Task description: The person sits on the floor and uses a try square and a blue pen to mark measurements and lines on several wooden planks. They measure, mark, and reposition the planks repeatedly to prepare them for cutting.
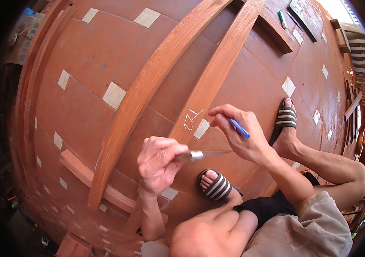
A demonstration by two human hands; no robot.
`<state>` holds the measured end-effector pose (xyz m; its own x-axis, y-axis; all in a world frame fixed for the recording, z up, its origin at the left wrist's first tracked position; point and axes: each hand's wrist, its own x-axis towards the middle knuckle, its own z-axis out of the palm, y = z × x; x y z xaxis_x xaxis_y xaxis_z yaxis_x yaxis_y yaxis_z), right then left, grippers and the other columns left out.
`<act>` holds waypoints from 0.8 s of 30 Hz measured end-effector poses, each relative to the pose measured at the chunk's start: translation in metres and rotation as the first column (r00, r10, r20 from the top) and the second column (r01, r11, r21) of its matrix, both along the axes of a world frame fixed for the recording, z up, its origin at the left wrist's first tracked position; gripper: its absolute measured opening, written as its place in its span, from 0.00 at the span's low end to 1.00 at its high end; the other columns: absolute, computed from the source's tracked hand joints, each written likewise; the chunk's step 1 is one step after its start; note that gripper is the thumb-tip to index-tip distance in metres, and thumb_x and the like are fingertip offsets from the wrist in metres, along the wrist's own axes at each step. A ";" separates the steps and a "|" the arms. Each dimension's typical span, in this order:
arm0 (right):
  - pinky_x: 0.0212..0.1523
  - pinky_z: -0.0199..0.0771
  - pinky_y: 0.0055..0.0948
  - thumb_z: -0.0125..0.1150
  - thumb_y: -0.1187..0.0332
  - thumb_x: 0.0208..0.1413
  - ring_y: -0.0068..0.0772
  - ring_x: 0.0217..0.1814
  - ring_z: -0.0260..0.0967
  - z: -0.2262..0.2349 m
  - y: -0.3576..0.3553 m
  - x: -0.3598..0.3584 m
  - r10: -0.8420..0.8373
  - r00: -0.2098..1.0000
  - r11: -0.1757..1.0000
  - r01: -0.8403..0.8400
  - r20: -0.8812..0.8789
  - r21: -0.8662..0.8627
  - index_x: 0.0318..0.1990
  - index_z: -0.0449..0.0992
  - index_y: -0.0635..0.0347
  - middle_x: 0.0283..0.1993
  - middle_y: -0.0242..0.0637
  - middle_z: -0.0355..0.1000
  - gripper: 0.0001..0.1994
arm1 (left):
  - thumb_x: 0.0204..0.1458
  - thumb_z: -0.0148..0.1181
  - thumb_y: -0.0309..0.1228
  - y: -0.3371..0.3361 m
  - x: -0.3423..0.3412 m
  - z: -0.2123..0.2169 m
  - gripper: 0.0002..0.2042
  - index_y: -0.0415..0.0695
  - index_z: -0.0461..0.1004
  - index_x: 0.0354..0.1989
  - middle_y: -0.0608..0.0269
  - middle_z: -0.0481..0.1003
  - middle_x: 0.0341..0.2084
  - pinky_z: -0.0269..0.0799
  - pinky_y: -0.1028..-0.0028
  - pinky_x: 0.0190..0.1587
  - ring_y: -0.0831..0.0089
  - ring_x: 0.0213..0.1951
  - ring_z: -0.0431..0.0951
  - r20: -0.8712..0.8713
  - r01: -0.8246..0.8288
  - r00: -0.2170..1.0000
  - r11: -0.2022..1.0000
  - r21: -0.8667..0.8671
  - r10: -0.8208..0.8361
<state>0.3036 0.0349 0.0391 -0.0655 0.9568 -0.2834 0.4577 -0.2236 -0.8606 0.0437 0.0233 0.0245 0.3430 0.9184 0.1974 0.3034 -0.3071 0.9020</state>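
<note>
My left hand [159, 165] is closed around a tool with a greyish handle, a shiny metal end [196, 155] and a thin, blade-like strip reaching to the right; its exact kind is blurred. Between the fingers of my right hand [246, 132] is a blue pen [239, 127], and this hand hovers just right of the marked wooden beam. That long reddish beam [216, 73] bears white handwritten marks near its close end, which my left hand partly hides. Left of it runs a second beam [148, 94], slightly curved in this view.
Across the far end lies a short wood piece [274, 34], near a green marker [282, 19] and a dark flat bar [302, 20]. Another timber [77, 165] passes under the left beam. Long rails [34, 85] line the left side. My sandalled feet [216, 184] rest on the tiled floor [101, 47].
</note>
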 end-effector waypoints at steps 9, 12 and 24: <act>0.26 0.73 0.40 0.55 0.67 0.78 0.42 0.18 0.71 -0.043 -0.098 -0.055 -0.209 0.972 0.975 0.200 -0.104 -0.097 0.53 0.76 0.66 0.23 0.47 0.72 0.10 | 0.61 0.55 0.15 -0.022 -0.041 -0.008 0.26 0.38 0.77 0.70 0.46 0.76 0.65 0.77 0.60 0.64 0.60 0.62 0.79 0.279 0.030 0.945 0.801 -0.598 0.172; 0.31 0.77 0.42 0.57 0.68 0.77 0.45 0.25 0.78 -0.050 -0.104 -0.077 -0.226 0.959 0.970 0.206 -0.171 -0.130 0.54 0.75 0.64 0.26 0.47 0.74 0.09 | 0.65 0.60 0.21 -0.015 -0.035 -0.027 0.26 0.34 0.71 0.73 0.50 0.78 0.62 0.76 0.66 0.64 0.67 0.61 0.80 0.008 -0.137 0.985 0.824 -0.549 0.170; 0.35 0.82 0.41 0.61 0.68 0.72 0.46 0.31 0.84 -0.033 -0.096 -0.056 -0.173 0.968 0.897 0.078 -0.183 -0.436 0.50 0.83 0.66 0.28 0.49 0.81 0.10 | 0.64 0.70 0.27 -0.007 -0.010 -0.051 0.23 0.36 0.79 0.67 0.50 0.85 0.42 0.80 0.67 0.50 0.68 0.44 0.86 -0.233 -0.290 0.951 0.856 -0.428 0.206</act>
